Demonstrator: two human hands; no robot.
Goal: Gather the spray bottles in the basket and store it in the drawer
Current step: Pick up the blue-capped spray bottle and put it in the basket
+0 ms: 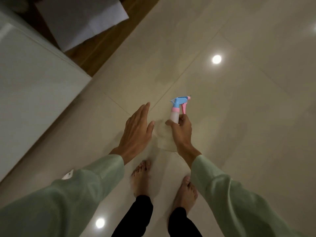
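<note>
Above the glossy tiled floor, the right hand holds a small spray bottle upright, its grip pinched around the pale body while the blue head and pink trigger stand clear above the fingers. The left hand hovers just beside it, flat and spread, holding nothing and not touching the bottle. Both arms wear pale green sleeves, and two bare feet stand on the tiles below.

As far as this view shows, the task looks to be at an early or middle stage: one bottle is in hand and off the floor, but it is not yet in any basket. No basket and no drawer appear anywhere in the frame, so I cannot tell how many bottles are already gathered or how many are left. Dropping this bottle in, collecting any others and storing the basket all seem to remain.

At upper left, a white cabinet and a pale sheet lying on a brown wooden strip are cut off by the frame edge and blurred. A small white object peeks from behind the left sleeve; what it is I cannot make out. How full the bottle is cannot be told either.
</note>
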